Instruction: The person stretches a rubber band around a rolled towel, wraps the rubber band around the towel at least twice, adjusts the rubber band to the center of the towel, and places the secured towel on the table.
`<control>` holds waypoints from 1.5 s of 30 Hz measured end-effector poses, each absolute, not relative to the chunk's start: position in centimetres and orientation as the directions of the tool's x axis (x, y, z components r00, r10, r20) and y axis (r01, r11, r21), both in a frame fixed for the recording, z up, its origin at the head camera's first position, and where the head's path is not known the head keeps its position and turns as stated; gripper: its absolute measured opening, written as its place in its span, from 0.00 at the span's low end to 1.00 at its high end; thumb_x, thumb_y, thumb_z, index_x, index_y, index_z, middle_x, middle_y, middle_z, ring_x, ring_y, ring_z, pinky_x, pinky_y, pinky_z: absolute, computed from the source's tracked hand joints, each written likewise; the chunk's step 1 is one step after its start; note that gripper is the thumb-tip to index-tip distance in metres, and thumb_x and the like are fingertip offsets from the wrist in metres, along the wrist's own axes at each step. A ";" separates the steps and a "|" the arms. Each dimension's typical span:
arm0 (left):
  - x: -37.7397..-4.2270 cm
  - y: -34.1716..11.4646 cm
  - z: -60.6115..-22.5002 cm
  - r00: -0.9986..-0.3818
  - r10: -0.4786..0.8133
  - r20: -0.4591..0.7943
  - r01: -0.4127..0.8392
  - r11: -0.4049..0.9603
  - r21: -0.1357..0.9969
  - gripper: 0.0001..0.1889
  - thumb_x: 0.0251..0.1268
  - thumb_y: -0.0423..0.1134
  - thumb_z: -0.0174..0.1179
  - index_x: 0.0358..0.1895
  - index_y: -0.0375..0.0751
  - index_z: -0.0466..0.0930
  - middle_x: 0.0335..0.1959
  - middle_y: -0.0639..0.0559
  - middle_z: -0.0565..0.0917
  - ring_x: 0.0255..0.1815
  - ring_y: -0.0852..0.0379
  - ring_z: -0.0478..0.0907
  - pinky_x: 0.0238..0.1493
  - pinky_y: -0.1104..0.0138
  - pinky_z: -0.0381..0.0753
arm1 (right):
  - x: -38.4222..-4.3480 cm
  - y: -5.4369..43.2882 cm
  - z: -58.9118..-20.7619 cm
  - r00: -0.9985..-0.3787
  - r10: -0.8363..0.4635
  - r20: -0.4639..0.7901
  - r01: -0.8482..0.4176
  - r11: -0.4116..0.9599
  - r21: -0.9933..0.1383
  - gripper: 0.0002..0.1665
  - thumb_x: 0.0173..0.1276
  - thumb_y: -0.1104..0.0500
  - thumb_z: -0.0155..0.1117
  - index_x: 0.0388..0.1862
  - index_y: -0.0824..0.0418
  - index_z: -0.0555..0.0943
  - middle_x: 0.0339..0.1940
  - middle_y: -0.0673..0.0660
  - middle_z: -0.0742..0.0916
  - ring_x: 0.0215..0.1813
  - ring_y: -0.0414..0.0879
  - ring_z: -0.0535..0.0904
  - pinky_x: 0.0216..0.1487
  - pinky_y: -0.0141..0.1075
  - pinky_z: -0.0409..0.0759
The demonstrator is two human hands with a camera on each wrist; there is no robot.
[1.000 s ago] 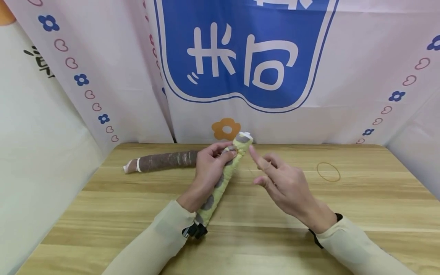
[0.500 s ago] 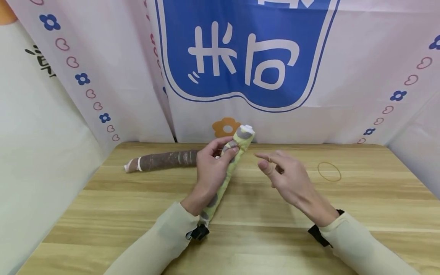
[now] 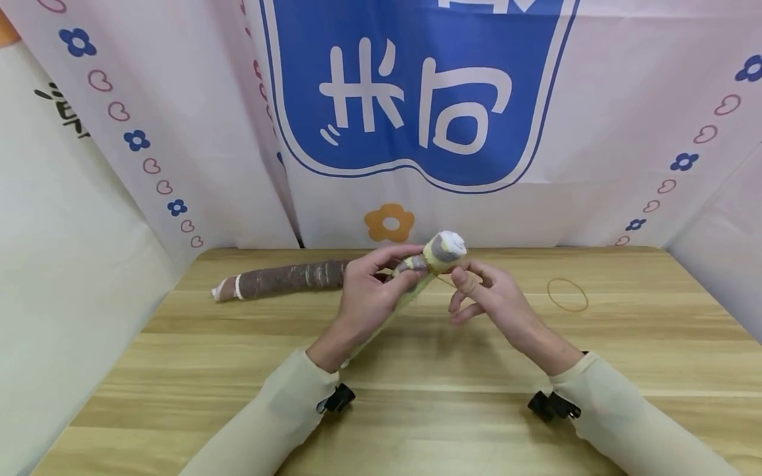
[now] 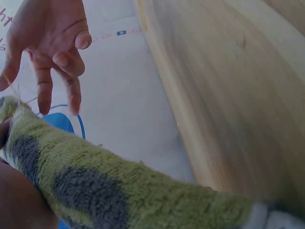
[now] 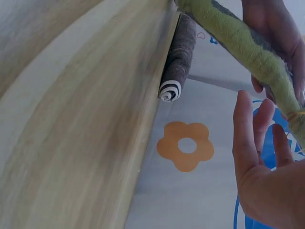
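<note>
A: Where's the yellow-green fleecy roll with grey spots (image 3: 445, 255)?
B: In the left hand (image 3: 372, 291), above the pale wood-grain table (image 3: 446, 410). The thumb and fingers grip it just below its white-tipped end.

A: Which way does it point?
B: Its long axis runs diagonally from beside the left wrist out to the right and away from the person. The white end tilts up; the other end slopes down toward the forearm.

A: And the right hand (image 3: 500, 297)?
B: Just beside that white end. A thin yellow elastic strand (image 3: 443, 280) stretches from the roll to around the thumb. Some fingers are extended and apart; whether the hand pinches the strand or merely hooks it, I cannot tell.

A: Any writing?
B: Two large white characters on the blue panel (image 3: 413, 155) of the backdrop, with more cut off above. I can't read them surely. Red letters at the left wrist view's corner include "ht".

A: Counts?
B: Two rolls: the spotted one and a brown fuzzy roll with a white stripe (image 3: 292, 279), lying roughly crosswise at the left. One loose yellow rubber band (image 3: 568, 311) lies on the right, and one orange flower (image 3: 389, 223) is printed low on the backdrop.
</note>
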State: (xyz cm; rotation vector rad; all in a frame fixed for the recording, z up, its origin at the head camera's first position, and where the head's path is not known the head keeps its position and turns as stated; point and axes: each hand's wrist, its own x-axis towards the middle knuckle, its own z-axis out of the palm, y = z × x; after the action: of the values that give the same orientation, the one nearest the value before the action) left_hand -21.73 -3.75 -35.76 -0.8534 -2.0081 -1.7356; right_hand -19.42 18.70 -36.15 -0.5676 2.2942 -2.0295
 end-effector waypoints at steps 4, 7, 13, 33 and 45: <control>-22.0 -4.0 -35.7 -0.739 0.292 0.608 0.654 0.090 0.751 0.14 0.67 0.27 0.71 0.54 0.40 0.90 0.48 0.52 0.90 0.40 0.48 0.84 0.36 0.63 0.87 | -19.5 18.7 -36.2 -0.934 -0.286 0.216 -0.245 0.072 -0.967 0.41 0.78 0.37 0.66 0.71 0.69 0.74 0.56 0.69 0.79 0.44 0.55 0.86 0.41 0.51 0.90; -22.2 -4.3 -35.7 -0.737 0.331 0.590 0.650 0.108 0.752 0.14 0.68 0.28 0.72 0.54 0.41 0.90 0.49 0.54 0.90 0.39 0.50 0.85 0.37 0.62 0.87 | -19.6 18.5 -36.4 -0.929 -0.302 0.214 -0.243 0.059 -0.968 0.48 0.73 0.35 0.70 0.74 0.69 0.71 0.61 0.69 0.78 0.48 0.55 0.86 0.43 0.52 0.90; -22.3 -4.8 -35.8 -0.773 0.347 0.531 0.601 0.131 0.789 0.14 0.68 0.30 0.72 0.54 0.42 0.90 0.47 0.56 0.90 0.39 0.54 0.84 0.35 0.62 0.86 | -19.8 18.3 -36.7 -0.923 -0.337 0.186 -0.211 0.038 -0.977 0.65 0.60 0.29 0.76 0.79 0.70 0.63 0.64 0.73 0.76 0.51 0.57 0.85 0.43 0.52 0.90; -22.7 -5.1 -35.6 -0.784 0.391 0.482 0.580 0.185 0.794 0.14 0.68 0.30 0.72 0.55 0.43 0.90 0.46 0.55 0.91 0.38 0.53 0.84 0.34 0.61 0.85 | -20.2 19.1 -36.5 -0.904 -0.396 0.159 -0.198 0.058 -0.979 0.67 0.59 0.21 0.69 0.72 0.72 0.61 0.68 0.72 0.73 0.51 0.59 0.86 0.38 0.55 0.89; -22.8 -5.5 -35.6 -0.650 0.553 0.521 0.730 0.262 0.632 0.12 0.69 0.32 0.73 0.52 0.44 0.90 0.47 0.56 0.89 0.35 0.60 0.82 0.34 0.64 0.85 | -20.6 20.4 -36.2 -0.850 -0.513 0.120 -0.224 0.146 -0.964 0.60 0.69 0.21 0.60 0.75 0.69 0.61 0.62 0.71 0.79 0.54 0.66 0.85 0.42 0.55 0.89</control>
State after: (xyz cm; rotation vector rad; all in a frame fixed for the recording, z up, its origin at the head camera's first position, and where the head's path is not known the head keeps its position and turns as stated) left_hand -22.76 -5.45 -35.59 -1.2047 -2.3333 -1.3356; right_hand -20.56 20.35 -36.16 -0.7207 2.1843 -1.7693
